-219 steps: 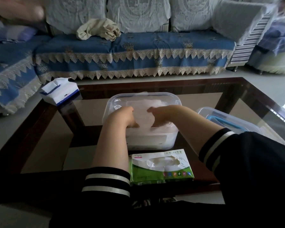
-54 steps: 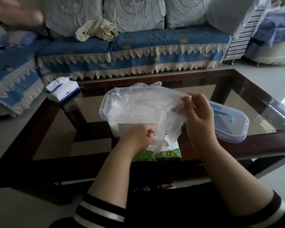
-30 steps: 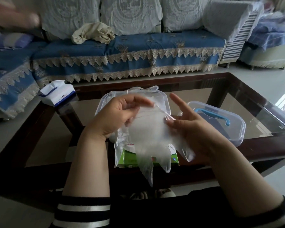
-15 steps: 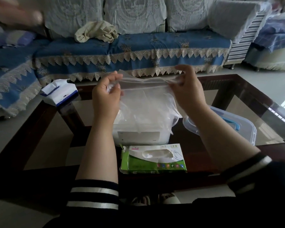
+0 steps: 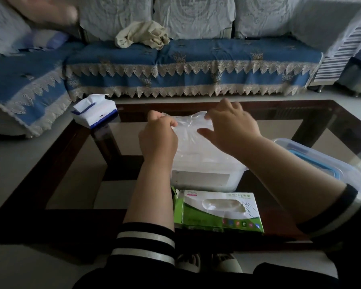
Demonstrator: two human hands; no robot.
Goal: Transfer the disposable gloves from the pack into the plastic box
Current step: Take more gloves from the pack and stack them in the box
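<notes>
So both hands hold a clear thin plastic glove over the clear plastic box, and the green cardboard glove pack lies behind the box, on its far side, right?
Not quite. In the head view the green cardboard glove pack lies in front of the clear plastic box, on its near side. The rest holds.

Single head-worn wide view, looking forward and down, close over table (image 5: 279,109), sofa (image 5: 196,59) beyond
</notes>
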